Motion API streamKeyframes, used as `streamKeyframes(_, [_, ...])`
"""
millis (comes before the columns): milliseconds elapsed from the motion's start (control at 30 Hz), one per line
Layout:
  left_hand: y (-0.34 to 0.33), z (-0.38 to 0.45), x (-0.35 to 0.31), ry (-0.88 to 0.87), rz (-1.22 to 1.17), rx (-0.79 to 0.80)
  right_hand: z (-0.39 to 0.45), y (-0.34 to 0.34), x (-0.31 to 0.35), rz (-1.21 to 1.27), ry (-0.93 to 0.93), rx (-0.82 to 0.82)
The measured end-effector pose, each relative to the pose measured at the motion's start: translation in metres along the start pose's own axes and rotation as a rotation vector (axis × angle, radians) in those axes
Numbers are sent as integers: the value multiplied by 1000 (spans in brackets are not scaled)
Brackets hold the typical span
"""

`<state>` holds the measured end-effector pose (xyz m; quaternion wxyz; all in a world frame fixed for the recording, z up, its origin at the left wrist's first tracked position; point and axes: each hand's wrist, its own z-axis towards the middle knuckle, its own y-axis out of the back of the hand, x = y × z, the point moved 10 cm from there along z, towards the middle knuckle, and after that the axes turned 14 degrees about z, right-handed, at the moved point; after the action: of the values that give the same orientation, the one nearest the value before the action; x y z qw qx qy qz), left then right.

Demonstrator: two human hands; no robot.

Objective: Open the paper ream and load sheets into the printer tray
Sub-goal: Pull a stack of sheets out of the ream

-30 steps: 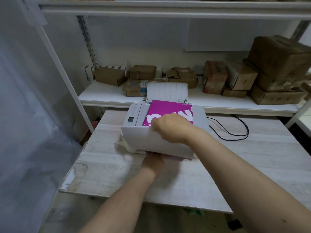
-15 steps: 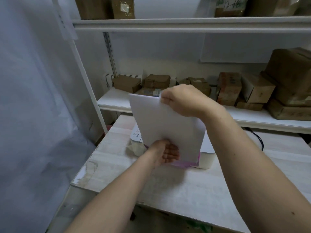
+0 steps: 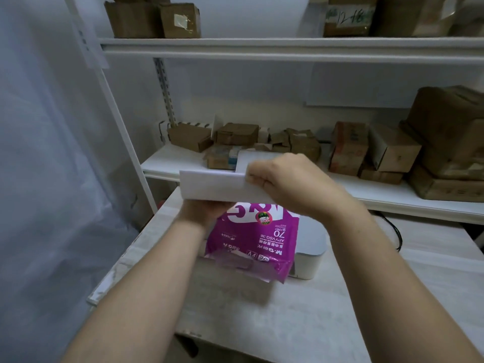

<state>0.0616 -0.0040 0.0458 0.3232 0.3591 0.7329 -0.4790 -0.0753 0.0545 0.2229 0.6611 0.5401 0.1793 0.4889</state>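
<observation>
A thin stack of white sheets [image 3: 214, 186] hangs nearly flat in the air above the printer. My right hand [image 3: 285, 182] pinches its far right edge. My left hand [image 3: 203, 210] holds it from below at the near edge, mostly hidden by the paper. The magenta paper ream [image 3: 254, 239] lies on top of the white printer [image 3: 310, 247], its torn wrapper end hanging over the printer's front. The printer's upright rear tray [image 3: 245, 159] shows just behind the sheets, partly covered by my right hand.
The printer stands on a pale wooden table [image 3: 340, 297]. A black cable [image 3: 392, 229] runs off to its right. Behind it, a white shelf [image 3: 392, 197] carries several cardboard boxes, and more sit on the shelf above. A translucent plastic sheet [image 3: 52, 179] hangs at left.
The sheets were lifted off the ream, stood upright, and now lie tilted nearly flat, higher and farther back toward the rear tray. Both hands stayed on them.
</observation>
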Motion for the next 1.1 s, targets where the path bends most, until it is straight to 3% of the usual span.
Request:
streamKeyframes(100, [38,12,-20,-39,106,-176,3,-21,-18,18,-14,30])
streamKeyframes(267, [47,53,-9,276,554,-75,21,-53,-36,48,-16,128])
streamKeyframes(400, [62,95,-7,271,509,-71,28,-93,-91,402,-275,313])
streamKeyframes(500, [73,118,8,279,352,-86,23,-117,-153,673,-602,209])
streamKeyframes(600, [89,133,27,305,361,-119,8,-147,-214,676,-911,15])
streamKeyframes(700, [101,147,41,361,580,-142,-21,-181,-263,498,-1188,-73])
streamKeyframes(800, [104,164,41,319,838,-187,-54,-213,-290,483,-1446,-112])
streamKeyframes(900, [100,174,38,259,1023,-196,-65,-227,-296,524,-1573,-149])
streamKeyframes(1100, [89,178,55,358,992,-124,-65,-235,-299,681,-1593,-157])
